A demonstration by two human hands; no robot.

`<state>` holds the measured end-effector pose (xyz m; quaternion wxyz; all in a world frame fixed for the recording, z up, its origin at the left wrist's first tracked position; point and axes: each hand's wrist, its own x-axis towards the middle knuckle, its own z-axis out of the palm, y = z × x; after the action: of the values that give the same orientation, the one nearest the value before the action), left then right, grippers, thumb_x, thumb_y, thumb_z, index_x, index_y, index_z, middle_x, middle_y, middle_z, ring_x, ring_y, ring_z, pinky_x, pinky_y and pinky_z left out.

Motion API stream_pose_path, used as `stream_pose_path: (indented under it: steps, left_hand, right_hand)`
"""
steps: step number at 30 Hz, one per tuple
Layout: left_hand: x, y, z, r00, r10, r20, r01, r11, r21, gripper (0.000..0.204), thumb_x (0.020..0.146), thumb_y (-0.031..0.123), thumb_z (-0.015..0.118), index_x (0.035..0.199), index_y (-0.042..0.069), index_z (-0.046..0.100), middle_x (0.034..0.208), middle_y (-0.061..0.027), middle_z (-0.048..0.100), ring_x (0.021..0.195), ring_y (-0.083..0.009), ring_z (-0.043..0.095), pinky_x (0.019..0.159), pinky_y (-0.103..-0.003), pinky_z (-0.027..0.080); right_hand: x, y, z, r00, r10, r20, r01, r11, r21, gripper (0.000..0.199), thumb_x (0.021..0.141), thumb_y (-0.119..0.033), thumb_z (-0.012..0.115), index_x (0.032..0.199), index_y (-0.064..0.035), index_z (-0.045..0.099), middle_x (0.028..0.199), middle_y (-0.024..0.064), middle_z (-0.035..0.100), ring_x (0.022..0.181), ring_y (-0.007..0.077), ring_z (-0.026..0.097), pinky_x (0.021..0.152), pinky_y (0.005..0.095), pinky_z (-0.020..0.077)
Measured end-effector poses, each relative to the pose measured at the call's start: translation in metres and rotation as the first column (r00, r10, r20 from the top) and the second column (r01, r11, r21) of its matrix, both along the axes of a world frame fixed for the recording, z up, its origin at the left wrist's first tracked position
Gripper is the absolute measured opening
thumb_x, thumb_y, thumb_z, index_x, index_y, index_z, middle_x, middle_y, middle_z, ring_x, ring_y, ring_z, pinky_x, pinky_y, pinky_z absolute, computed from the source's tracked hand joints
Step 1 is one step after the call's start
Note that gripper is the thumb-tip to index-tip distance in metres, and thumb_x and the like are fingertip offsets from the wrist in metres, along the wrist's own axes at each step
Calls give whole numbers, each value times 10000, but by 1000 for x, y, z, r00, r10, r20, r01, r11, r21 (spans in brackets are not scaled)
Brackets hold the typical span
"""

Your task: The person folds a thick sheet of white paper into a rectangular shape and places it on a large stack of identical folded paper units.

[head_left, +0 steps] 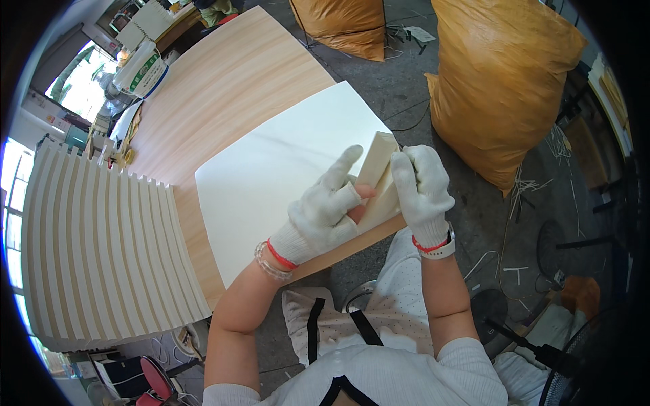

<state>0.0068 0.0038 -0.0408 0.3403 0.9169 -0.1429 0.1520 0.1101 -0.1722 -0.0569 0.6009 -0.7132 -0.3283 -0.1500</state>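
Note:
A long, narrow cream box (376, 162), open along one side, stands tilted at the front right corner of a white sheet (271, 169). My left hand (325, 210) wears a white knitted glove with bare fingertips showing. Its fingers grip the box's left side, with one finger stretched out along it. Wrapped in a matching glove, my right hand (424, 189) is closed at the box's right edge, the thumb lying along it. What its curled fingers press on is partly hidden.
The white sheet lies on a wood-grain table (237, 74). A tall stack of cream ridged strips (101, 250) stands at the left. A white bucket (142, 71) sits at the table's far left. Large orange sacks (501, 88) and loose scraps are on the floor, with a black fan (569, 358) at lower right.

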Motion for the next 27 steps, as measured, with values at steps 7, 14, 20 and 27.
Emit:
stream_pose_path:
  steps: [7,14,20,27]
  left_hand:
    - [-4,-8,3,996,73,-56,-83,978,-189,364,751,-106,753,1078,45,700,1624,-317,315,1100,-312,697,910,-359,569]
    - [2,3,-3,996,-46,71,38,994,100,315,756,-19,763,1042,51,650,1621,-319,277,1081,-363,708,879,-387,600]
    - [-3,-5,0,999,51,-11,-52,994,-95,373,720,1,822,1046,48,648,1624,-331,261,1025,-365,730,859,-369,610]
    - [-1,-4,-3,998,21,55,-18,999,-47,331,742,12,815,1042,27,675,1615,-335,284,1013,-360,734,825,-378,611]
  right_hand:
    - [2,1,-2,1000,-17,2,17,1000,-1,148,961,-125,678,869,-28,615,796,92,567,758,269,543,708,421,446]
    - [2,-1,0,1000,6,-8,-6,1000,-14,181,966,-143,685,854,-24,608,787,98,574,751,270,544,699,423,447]
    - [2,1,-1,1000,-28,-6,28,1000,1,173,968,-136,684,856,-25,612,785,99,591,751,271,563,703,423,455]
    - [-1,-3,0,997,7,-83,-8,1000,-14,167,962,-133,686,861,-22,613,813,96,600,763,273,562,702,420,456]
